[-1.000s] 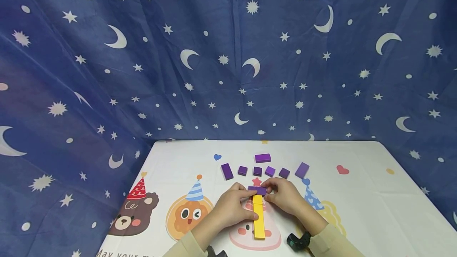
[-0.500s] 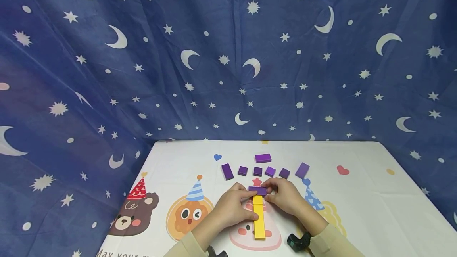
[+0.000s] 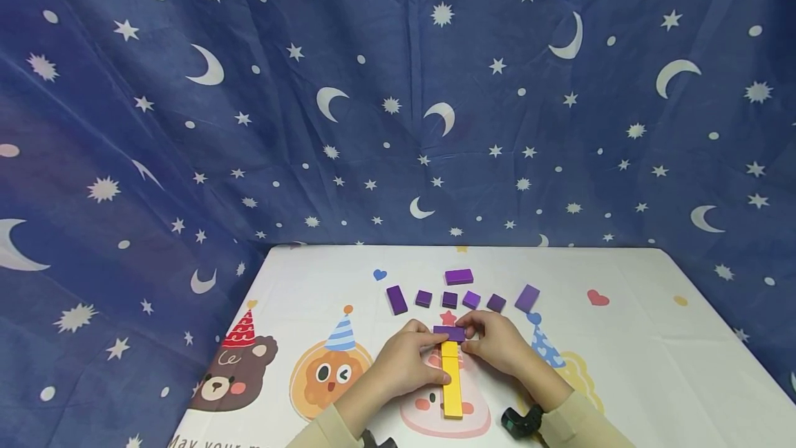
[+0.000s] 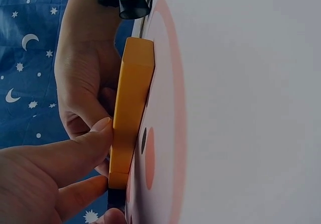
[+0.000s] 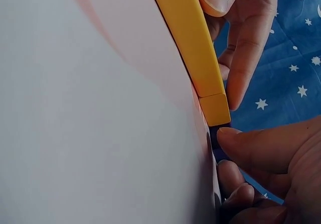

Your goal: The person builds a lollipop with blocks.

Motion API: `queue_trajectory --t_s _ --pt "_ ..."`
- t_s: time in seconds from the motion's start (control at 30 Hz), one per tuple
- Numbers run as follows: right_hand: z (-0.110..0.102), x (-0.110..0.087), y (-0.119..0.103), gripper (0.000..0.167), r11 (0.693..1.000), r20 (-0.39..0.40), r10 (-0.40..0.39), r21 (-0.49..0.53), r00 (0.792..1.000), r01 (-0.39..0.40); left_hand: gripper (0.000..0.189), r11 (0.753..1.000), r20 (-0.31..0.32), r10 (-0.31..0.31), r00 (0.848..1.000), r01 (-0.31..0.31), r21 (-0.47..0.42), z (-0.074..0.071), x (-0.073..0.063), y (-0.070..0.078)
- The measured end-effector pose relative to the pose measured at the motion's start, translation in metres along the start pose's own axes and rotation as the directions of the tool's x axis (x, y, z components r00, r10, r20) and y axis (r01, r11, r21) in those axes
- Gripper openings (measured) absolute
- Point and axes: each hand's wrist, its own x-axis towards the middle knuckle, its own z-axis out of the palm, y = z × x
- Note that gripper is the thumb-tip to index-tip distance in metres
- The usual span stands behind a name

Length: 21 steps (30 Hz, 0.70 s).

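Observation:
A purple rectangular block (image 3: 449,331) lies crosswise at the far end of a yellow column. The column is a small yellow block (image 3: 449,349) followed by a long yellow block (image 3: 452,393). My left hand (image 3: 401,359) rests its thumb against the long yellow block's left side, its extended index fingertip on the purple block. At that block's right end, my right hand (image 3: 495,343) pinches it between thumb and curled fingers. In the right wrist view the purple block is mostly hidden by the right thumb (image 5: 266,146); the yellow blocks touch end to end.
Beyond the hands, several small purple cubes (image 3: 450,300) form a row. Purple rectangular blocks lie at the row's left (image 3: 396,300) and right (image 3: 527,298), with another purple block (image 3: 459,276) behind. The white printed tablecloth (image 3: 634,365) meets a blue curtain (image 3: 398,123).

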Motion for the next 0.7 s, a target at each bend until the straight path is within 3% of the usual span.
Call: queue_trajectory --t_s 0.7 --pt "-0.0046 -0.001 0.0011 0.032 0.995 -0.011 -0.001 0.097 1.0 0.002 0.07 1.0 0.009 -0.001 1.0 0.001 -0.009 -0.0029 -0.0006 0.0028"
